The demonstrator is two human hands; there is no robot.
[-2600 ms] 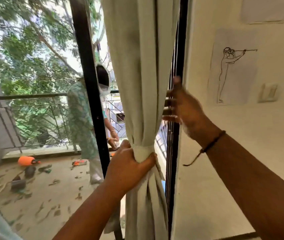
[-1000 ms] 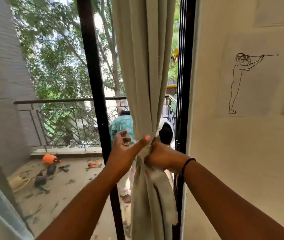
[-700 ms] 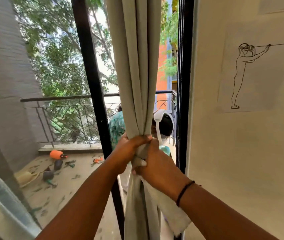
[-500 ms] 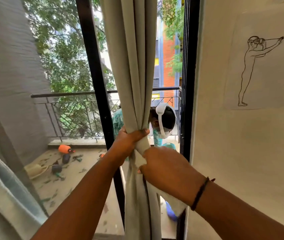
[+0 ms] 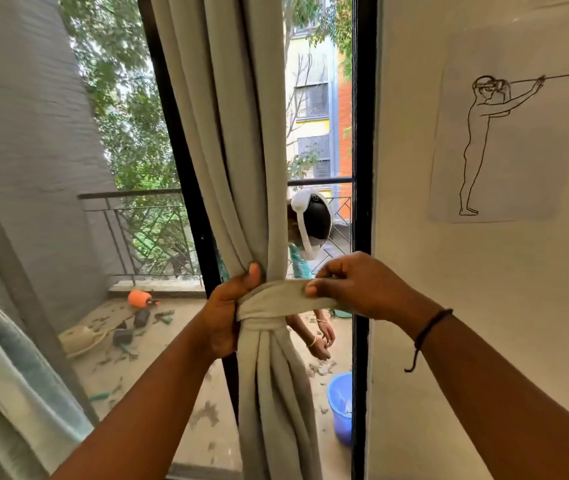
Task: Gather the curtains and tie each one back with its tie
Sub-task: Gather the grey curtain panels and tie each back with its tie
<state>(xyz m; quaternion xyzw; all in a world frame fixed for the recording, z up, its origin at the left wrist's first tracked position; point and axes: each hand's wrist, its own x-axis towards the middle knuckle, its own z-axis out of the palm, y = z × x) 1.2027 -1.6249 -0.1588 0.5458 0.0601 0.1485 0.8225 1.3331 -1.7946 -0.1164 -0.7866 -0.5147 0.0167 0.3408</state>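
Note:
A pale grey-green curtain (image 5: 238, 140) hangs gathered into a bunch in front of a black-framed glass door. A cloth tie (image 5: 276, 299) of the same colour is wrapped around the bunch at waist height. My left hand (image 5: 229, 313) grips the bunched curtain and the wrap from the left, thumb up against the folds. My right hand (image 5: 356, 285) pinches the free end of the tie and holds it stretched out to the right of the curtain.
A white wall (image 5: 484, 306) with a line drawing (image 5: 505, 133) stands close on the right. Another curtain's folds (image 5: 6, 386) hang at the lower left. Outside on the balcony a person (image 5: 311, 230) bends over; a blue bucket (image 5: 342, 407) and scattered tools lie on the floor.
My right hand has moved from against the bunch out to the right, drawing the tie's end taut. The tie now shows wrapped around the curtain. My left hand keeps its grip.

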